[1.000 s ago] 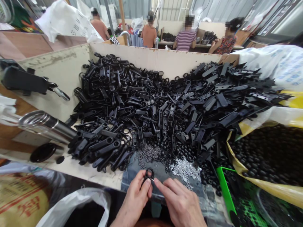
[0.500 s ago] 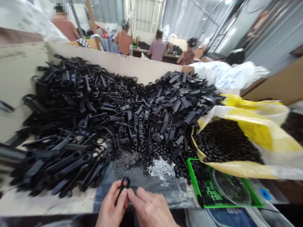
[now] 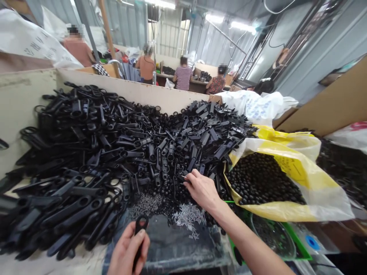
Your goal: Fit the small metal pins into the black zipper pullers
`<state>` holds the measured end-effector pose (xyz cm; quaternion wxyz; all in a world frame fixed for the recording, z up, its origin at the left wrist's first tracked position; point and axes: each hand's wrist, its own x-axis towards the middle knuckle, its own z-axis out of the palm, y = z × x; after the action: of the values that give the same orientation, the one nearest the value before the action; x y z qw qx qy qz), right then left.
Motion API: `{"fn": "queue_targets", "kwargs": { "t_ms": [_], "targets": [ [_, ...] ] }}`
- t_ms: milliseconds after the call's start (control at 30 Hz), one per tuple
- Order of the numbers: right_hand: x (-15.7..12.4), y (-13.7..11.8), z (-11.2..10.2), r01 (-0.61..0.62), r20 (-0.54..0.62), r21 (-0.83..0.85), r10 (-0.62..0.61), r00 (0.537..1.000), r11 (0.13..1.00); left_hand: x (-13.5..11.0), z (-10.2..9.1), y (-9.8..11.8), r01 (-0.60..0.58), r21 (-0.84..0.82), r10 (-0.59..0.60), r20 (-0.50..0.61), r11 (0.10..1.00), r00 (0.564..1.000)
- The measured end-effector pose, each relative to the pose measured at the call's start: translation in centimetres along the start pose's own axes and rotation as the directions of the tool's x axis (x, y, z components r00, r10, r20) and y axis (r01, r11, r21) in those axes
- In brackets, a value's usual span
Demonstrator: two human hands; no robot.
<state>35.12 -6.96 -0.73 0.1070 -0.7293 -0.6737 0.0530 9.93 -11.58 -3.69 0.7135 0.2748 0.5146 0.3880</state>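
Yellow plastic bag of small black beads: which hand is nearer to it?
Right. The right hand reaches into the pile of black plastic parts beside the yellow plastic bag; the left hand, holding a black ring-ended plastic piece, is farther off.

Left hand (image 3: 129, 250): low at the near edge of view, thumb side uppermost, fingers (image 3: 142, 244) curled closed round a black looped part (image 3: 141, 222), which stood upright above the thumb; wrist cut off by the frame

Right hand (image 3: 202, 189): well ahead of the left, back of hand up, fingertips bent down and drawn together, pointing left; grip there not discernible

Right forearm (image 3: 246, 244): bare, stretched diagonally from the lower right, wrist straight
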Motion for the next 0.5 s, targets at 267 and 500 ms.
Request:
{"fn": "queue_targets", "kwargs": {
  "t_ms": [267,500],
  "targets": [
    [1.0,0.5,1.2,-0.014,-0.033,-0.073,0.011,0.999,0.997,2.1,-0.4,-0.4,-0.033,-0.106,0.032,-0.004,0.994,0.999],
    [-4.9,-3.5,-0.6,0.045,-0.036,0.588,-0.029,0.999,0.808,1.0,-0.5,-0.6,0.003,-0.229,0.001,0.016,0.973,1.000]
  ]
}}
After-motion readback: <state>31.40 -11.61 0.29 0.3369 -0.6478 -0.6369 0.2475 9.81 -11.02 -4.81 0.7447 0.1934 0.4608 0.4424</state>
